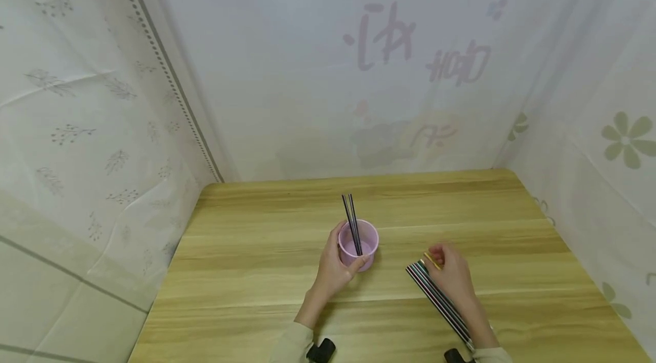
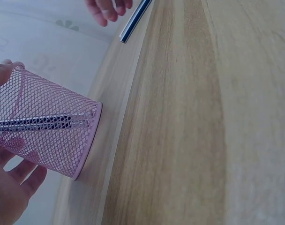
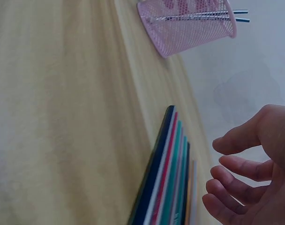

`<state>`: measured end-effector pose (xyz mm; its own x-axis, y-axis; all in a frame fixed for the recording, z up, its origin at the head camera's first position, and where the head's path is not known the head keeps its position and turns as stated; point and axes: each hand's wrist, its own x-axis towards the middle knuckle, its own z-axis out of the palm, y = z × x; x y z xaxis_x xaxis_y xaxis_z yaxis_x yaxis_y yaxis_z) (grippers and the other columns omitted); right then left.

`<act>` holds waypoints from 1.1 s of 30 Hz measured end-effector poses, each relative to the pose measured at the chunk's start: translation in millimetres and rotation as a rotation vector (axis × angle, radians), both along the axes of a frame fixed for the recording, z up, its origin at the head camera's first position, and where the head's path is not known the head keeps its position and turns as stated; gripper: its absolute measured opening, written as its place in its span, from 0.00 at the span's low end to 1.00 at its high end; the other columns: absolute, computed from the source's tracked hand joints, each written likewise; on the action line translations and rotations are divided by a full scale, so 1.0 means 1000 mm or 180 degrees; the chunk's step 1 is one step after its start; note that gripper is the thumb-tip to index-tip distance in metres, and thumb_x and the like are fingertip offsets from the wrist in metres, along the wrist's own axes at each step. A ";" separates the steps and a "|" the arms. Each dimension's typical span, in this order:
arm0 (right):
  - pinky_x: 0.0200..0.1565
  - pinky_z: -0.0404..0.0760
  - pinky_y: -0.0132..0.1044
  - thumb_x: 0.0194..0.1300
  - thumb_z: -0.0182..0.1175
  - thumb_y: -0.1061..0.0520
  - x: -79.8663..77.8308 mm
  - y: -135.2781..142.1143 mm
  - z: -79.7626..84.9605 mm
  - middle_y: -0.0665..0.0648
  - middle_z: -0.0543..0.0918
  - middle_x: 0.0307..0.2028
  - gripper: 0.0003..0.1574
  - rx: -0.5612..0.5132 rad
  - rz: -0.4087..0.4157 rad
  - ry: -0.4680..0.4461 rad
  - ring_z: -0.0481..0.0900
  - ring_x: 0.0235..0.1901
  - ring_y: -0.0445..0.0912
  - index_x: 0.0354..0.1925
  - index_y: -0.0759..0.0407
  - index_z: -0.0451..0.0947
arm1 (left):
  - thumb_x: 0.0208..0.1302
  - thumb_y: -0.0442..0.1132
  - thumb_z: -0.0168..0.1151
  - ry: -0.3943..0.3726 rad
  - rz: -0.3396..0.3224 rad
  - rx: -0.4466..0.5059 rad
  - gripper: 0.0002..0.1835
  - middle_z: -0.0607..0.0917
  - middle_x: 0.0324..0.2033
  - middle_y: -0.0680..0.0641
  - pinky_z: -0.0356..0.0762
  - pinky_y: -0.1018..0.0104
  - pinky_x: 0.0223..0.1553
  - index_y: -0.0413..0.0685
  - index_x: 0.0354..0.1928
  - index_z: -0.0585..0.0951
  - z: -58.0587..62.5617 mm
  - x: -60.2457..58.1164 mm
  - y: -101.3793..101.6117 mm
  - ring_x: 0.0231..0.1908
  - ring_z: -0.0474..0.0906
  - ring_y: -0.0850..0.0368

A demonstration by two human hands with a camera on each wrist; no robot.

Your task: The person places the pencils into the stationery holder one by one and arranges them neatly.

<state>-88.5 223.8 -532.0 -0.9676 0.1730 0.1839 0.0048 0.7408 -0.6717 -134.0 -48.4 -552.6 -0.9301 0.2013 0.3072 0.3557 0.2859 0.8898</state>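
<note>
Holding a round pink mesh cup (image 1: 372, 237), head view: left hand (image 1: 334, 270) wraps it from about 8 o'clock, thumb near the rim, firm hold. (12 = top of each picture.) Cup sits mid-surface (image 1: 246, 260), mouth up. Two thin dark sticks with silvery stripes (image 1: 352, 223) stand in it, tilted to between 11 and 12.

Row of thin striped sticks (image 1: 435, 298) lies flat, parallel, at 4 o'clock from the cup, well apart from it. Right hand (image 1: 455, 276) is over the row's far end, fingers bent loosely. Yellow stick (image 1: 432, 261) just at its fingertips; contact can't be told from here. Pale printed curtain (image 1: 287, 66) at 12.

Left wrist view: cup at 9, wall see-through, two sticks visible inside. Left hand at 8, fingers around the wall. Right hand fingertips between 11 and 12, just beside the row's end at 12.

Right wrist view: right hand at 4, relaxed, clear gap from thumb to fingers, nothing in its grasp. Row at 5, just beside the fingers; dark blue, red and teal show. Cup at 1, stick ends past the rim.
</note>
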 end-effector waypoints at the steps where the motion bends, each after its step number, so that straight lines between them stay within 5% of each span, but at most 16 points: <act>1: 0.39 0.82 0.41 0.58 0.70 0.65 0.001 0.001 -0.002 0.65 0.85 0.36 0.14 0.0011 -0.0009 -0.0037 0.83 0.37 0.54 0.42 0.71 0.80 | 0.54 0.44 0.78 0.0002 0.0000 -0.0002 0.51 0.72 0.69 0.37 0.76 0.44 0.64 0.41 0.75 0.60 0.000 0.000 0.000 0.65 0.74 0.41; 16: 0.34 0.76 0.39 0.57 0.60 0.70 0.003 0.011 -0.009 0.61 0.82 0.32 0.11 0.0105 -0.0120 -0.0485 0.79 0.34 0.50 0.41 0.70 0.80 | 0.54 0.45 0.78 0.0026 -0.0001 0.0039 0.51 0.72 0.68 0.38 0.77 0.44 0.64 0.43 0.75 0.60 -0.003 -0.001 0.000 0.64 0.74 0.41; 23: 0.33 0.73 0.38 0.58 0.62 0.68 0.002 0.014 -0.011 0.59 0.81 0.31 0.10 0.0156 -0.0156 -0.0633 0.77 0.32 0.50 0.40 0.69 0.80 | 0.54 0.45 0.78 0.0051 -0.0025 0.0081 0.51 0.73 0.67 0.36 0.77 0.42 0.63 0.36 0.75 0.60 -0.003 0.000 0.000 0.64 0.74 0.40; 28: 0.31 0.72 0.38 0.59 0.61 0.69 -0.001 0.012 -0.009 0.59 0.81 0.30 0.10 0.0218 -0.0032 -0.0566 0.76 0.30 0.49 0.41 0.70 0.80 | 0.55 0.44 0.78 0.0086 -0.0020 0.0009 0.51 0.73 0.67 0.36 0.77 0.42 0.63 0.37 0.75 0.60 -0.003 0.000 0.000 0.64 0.74 0.40; 33: 0.32 0.76 0.43 0.57 0.60 0.71 -0.006 0.008 -0.005 0.60 0.82 0.30 0.09 0.0373 0.0060 -0.0174 0.78 0.31 0.51 0.39 0.71 0.81 | 0.55 0.45 0.78 0.0097 -0.0014 -0.0009 0.51 0.73 0.68 0.37 0.77 0.44 0.63 0.39 0.75 0.59 -0.004 -0.002 0.000 0.64 0.74 0.41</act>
<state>-94.6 231.8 -537.3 -0.9796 0.1352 0.1488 0.0244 0.8145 -0.5796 -135.5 -48.7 -556.9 -0.9194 0.2063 0.3348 0.3840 0.2867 0.8777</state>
